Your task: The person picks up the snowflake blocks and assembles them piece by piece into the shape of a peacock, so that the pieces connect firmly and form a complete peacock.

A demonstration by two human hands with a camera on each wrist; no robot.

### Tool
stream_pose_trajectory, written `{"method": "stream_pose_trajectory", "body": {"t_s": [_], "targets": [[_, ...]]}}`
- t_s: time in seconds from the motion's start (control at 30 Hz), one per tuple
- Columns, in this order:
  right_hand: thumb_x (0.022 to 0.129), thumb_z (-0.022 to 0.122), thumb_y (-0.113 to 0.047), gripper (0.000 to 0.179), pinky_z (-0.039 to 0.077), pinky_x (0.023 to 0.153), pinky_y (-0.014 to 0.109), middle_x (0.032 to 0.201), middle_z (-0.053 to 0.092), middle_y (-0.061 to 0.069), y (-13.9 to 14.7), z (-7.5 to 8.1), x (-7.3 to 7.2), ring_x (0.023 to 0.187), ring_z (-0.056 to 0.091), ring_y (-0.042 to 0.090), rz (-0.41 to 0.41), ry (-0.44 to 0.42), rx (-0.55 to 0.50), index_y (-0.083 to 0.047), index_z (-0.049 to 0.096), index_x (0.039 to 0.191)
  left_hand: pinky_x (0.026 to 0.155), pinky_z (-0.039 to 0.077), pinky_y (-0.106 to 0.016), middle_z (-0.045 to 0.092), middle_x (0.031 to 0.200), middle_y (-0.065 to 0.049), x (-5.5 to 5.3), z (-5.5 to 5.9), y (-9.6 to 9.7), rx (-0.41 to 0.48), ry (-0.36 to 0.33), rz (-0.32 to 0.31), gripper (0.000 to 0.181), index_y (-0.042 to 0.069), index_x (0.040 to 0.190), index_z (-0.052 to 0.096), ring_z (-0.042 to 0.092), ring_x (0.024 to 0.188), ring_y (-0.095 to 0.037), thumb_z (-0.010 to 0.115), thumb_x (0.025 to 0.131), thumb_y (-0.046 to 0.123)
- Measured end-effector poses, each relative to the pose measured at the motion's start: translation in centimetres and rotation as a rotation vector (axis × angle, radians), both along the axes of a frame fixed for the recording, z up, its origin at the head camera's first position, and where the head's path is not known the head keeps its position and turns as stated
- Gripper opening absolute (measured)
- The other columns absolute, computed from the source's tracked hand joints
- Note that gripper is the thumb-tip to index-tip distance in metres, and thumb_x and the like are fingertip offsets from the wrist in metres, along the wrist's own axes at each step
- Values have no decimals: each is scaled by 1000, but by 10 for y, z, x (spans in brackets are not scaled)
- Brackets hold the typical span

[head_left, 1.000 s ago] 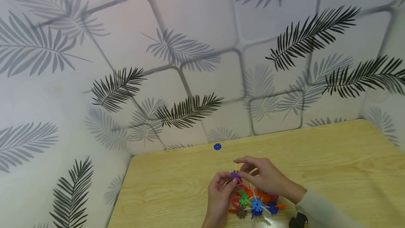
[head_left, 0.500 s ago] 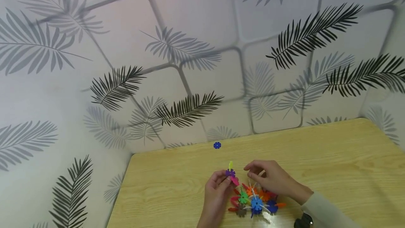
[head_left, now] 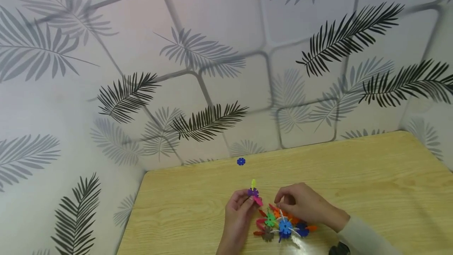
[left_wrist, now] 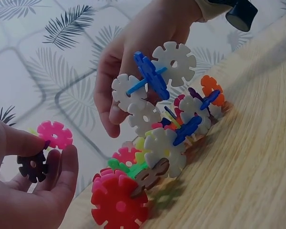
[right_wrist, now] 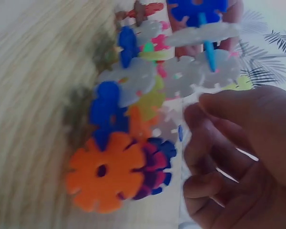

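My left hand (head_left: 238, 211) pinches a small joined cluster of notched interlocking discs, among them a yellow disc (head_left: 253, 184), a purple disc (head_left: 253, 192) and a pink disc (left_wrist: 55, 134). In the left wrist view a dark disc (left_wrist: 32, 167) sits between thumb and fingers. A larger assembly of joined discs stands on the table to the right, with a light blue disc (head_left: 285, 226), an orange disc (right_wrist: 105, 171) and a red disc (left_wrist: 119, 202). My right hand (head_left: 306, 204) hovers at its far right side, fingers loosely curled, nothing visible between them.
One loose blue disc (head_left: 241, 161) lies near the back edge of the wooden table (head_left: 371, 176), by the patterned wall (head_left: 226, 85). A dark wrist device (head_left: 339, 249) sits by the right sleeve (head_left: 364, 233).
My right hand has let go of the small disc cluster and moved right and down to the larger assembly. The left hand has drawn the cluster slightly left and turned it.
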State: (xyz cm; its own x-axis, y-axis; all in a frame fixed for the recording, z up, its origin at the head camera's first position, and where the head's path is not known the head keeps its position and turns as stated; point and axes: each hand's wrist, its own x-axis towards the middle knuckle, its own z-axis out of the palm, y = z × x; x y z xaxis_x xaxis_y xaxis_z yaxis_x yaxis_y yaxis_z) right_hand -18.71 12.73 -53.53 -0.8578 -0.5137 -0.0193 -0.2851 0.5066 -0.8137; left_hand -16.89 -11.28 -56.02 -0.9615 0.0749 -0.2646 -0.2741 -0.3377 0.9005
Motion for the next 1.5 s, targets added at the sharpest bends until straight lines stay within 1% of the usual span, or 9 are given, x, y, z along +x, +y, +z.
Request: {"method": "stream_pose_trajectory", "body": {"t_s": [0.1, 0.2, 0.37, 0.47, 0.6, 0.73, 0.9, 1.2, 1.5], "targets": [[99, 77, -12, 6, 47, 55, 21, 74, 69, -9, -3, 4, -2, 60, 54, 2, 49, -11, 11, -14, 81, 102, 101, 63, -31, 73, 124, -7, 0, 0, -1, 2, 1, -2, 26, 0, 132, 60, 73, 110, -16, 63, 106, 2], [98, 79, -14, 3, 50, 57, 22, 74, 71, -10, -8, 4, -4, 61, 57, 1, 58, 30, 32, -15, 80, 96, 100, 63, -31, 73, 124, -7, 1, -1, -2, 8, 4, -6, 25, 0, 132, 61, 73, 109, -16, 64, 107, 1], [95, 86, -24, 25, 46, 56, 20, 68, 63, -13, -19, 2, -4, 59, 52, 1, -40, 115, 127, -19, 67, 81, 99, 63, -31, 73, 122, -7, 1, -2, -2, 18, 18, -9, 24, 0, 131, 62, 73, 106, -16, 63, 106, 0], [92, 89, -26, 30, 41, 53, 20, 65, 60, -12, -24, 4, -4, 56, 50, 4, -105, 112, 175, -20, 64, 77, 98, 63, -30, 73, 122, -6, 1, -2, -2, 22, 30, -12, 24, 0, 130, 62, 73, 106, -16, 64, 106, 1], [92, 89, -26, 24, 45, 53, 22, 66, 65, -10, -26, 5, -4, 57, 55, 7, -133, 69, 195, -19, 70, 79, 97, 63, -29, 74, 119, -4, 2, -1, -3, 20, 43, -11, 22, 0, 128, 62, 72, 107, -15, 64, 106, 1], [89, 87, -14, 15, 51, 59, 25, 71, 68, -9, -23, 3, -5, 63, 60, 8, -124, 39, 183, -17, 73, 85, 98, 63, -29, 74, 120, -4, 1, -1, -5, 17, 36, -7, 21, 1, 128, 63, 73, 108, -14, 63, 107, 1], [84, 85, -5, 16, 48, 59, 24, 72, 66, -8, -17, -6, -5, 64, 58, 9, -121, 7, 135, -16, 75, 91, 99, 63, -30, 74, 121, -6, -1, -2, -5, 5, 18, -9, 23, 1, 129, 63, 74, 108, -15, 64, 107, 1], [94, 83, -15, 7, 42, 55, 21, 70, 61, -12, -7, -24, -4, 59, 50, 1, -72, 51, 74, -18, 77, 96, 101, 63, -32, 74, 124, -7, -2, 0, -5, -5, -4, -7, 25, 2, 131, 63, 74, 110, -16, 64, 106, 1], [96, 82, -20, 5, 44, 57, 21, 74, 61, -14, -5, -31, 4, 62, 51, -1, -96, 73, 53, -17, 78, 98, 100, 63, -31, 73, 125, -7, -2, 1, -6, -22, 0, -11, 25, 1, 131, 62, 73, 111, -15, 64, 106, 2]]}}
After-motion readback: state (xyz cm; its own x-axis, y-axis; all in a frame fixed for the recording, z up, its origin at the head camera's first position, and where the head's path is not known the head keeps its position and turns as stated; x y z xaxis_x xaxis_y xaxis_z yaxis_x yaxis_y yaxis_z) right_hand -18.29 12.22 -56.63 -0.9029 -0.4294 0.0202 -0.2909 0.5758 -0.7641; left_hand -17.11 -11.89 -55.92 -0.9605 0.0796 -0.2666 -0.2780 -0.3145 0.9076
